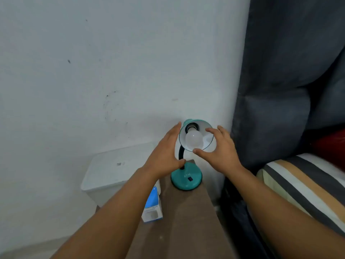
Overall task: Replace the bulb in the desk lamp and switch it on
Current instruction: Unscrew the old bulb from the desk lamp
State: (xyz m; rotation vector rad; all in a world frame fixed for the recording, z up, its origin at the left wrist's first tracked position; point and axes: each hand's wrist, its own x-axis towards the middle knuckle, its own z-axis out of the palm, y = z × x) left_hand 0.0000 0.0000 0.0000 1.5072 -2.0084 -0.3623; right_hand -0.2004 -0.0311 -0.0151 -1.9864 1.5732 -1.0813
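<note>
A teal desk lamp stands on a narrow brown table [188, 212], its round base [186, 179] carrying a black switch [190, 178]. The shade [206, 128] faces me, with a white bulb [194, 140] seated in its socket and unlit. My left hand [165, 152] is spread open beside the shade's left rim, fingertips near the rim. My right hand [219, 148] is open at the right rim, thumb under the shade's lower edge, fingers curled by its upper right. Neither hand holds the bulb.
A blue and white bulb box [153, 206] stands at the table's left edge. A white bin [112, 171] stands against the white wall to the left. A dark grey sofa [280, 90] and a striped cushion [302, 186] crowd the right side.
</note>
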